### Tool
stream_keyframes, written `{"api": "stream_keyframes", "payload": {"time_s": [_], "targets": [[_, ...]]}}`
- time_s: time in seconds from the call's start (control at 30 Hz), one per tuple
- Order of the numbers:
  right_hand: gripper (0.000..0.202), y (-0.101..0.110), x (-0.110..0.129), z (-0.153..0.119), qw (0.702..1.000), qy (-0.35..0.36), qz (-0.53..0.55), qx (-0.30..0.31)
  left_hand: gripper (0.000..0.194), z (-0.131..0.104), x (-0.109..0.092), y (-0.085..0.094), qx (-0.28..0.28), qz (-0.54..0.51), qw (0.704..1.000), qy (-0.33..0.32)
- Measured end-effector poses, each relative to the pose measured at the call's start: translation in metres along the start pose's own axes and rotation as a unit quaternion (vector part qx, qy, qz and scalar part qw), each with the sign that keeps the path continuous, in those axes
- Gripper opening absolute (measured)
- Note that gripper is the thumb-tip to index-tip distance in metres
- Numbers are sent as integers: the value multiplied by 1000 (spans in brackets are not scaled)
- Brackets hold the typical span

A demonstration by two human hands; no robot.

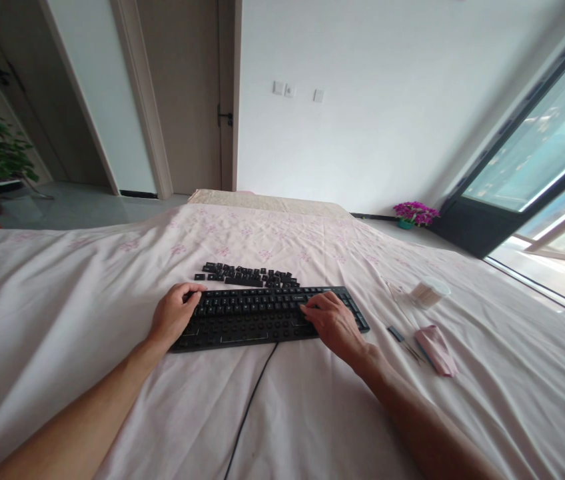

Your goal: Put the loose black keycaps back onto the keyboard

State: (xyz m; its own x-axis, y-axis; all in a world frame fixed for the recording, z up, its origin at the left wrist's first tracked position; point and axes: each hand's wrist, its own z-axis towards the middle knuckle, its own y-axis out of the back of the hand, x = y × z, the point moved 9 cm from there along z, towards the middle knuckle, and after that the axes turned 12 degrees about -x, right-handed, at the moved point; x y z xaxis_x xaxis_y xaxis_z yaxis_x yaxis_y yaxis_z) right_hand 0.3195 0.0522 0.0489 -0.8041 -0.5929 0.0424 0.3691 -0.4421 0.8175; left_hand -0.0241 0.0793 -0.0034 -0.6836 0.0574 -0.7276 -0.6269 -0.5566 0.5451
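A black keyboard point(252, 319) lies upside down to nothing, flat on the cloth, its cable point(250, 407) running toward me. Keycaps sit on its upper rows, while the lower rows show bare key mounts and thin metal wires. My left hand point(176, 308) is closed around its upper left corner. Over the right part of the keys, my right hand point(331, 320) has bent fingers, thumb and forefinger close together at a key; whatever is between them is hidden. Loose black keycaps point(247, 272) lie in a cluster just beyond the keyboard, with a long space bar point(243, 282) among them.
To the right are a round clear tub of cotton swabs point(430, 293), a folded pink cloth point(436, 350), and a small dark-handled tool point(396, 333) beside thin sticks. A wrinkled pale pink floral cloth point(112, 287) covers the surface. Potted purple flowers point(415, 213) stand by the wall.
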Motion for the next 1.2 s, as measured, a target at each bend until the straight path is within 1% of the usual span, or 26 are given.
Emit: {"api": "stream_keyframes", "payload": {"time_s": [0.17,0.3,0.4,0.53,0.63,0.77,0.83,0.9,0.97,1.1,1.2], "targets": [[28,-1,7,0,999,13,-27,16,25,1,-2,0,1,0,1000,-1],[29,-2,11,-2,998,10,-45,44,25,2,-1,0,1,2,1000,-2],[31,0,14,0,996,7,-60,65,26,1,1,-1,3,5,1000,-2],[38,4,14,1,996,3,-45,74,26,0,2,-1,2,8,1000,3],[46,4,0,-1,998,-25,-3,52,27,-1,2,-1,3,6,1000,7],[50,10,-23,-3,997,-69,35,-19,28,0,3,-2,2,1,1000,8],[48,15,-25,-4,996,-69,30,-46,28,0,3,-2,-1,0,1000,6],[48,18,-21,-4,997,-57,19,-51,28,1,4,-2,1,0,1000,5],[46,17,-12,-4,999,-35,5,-33,28,1,5,-3,2,-1,1000,3],[41,7,5,-5,999,7,-24,26,27,1,5,-2,-1,2,1000,0],[43,6,5,-5,999,-1,-18,30,27,0,4,-2,5,2,1000,6]]}}
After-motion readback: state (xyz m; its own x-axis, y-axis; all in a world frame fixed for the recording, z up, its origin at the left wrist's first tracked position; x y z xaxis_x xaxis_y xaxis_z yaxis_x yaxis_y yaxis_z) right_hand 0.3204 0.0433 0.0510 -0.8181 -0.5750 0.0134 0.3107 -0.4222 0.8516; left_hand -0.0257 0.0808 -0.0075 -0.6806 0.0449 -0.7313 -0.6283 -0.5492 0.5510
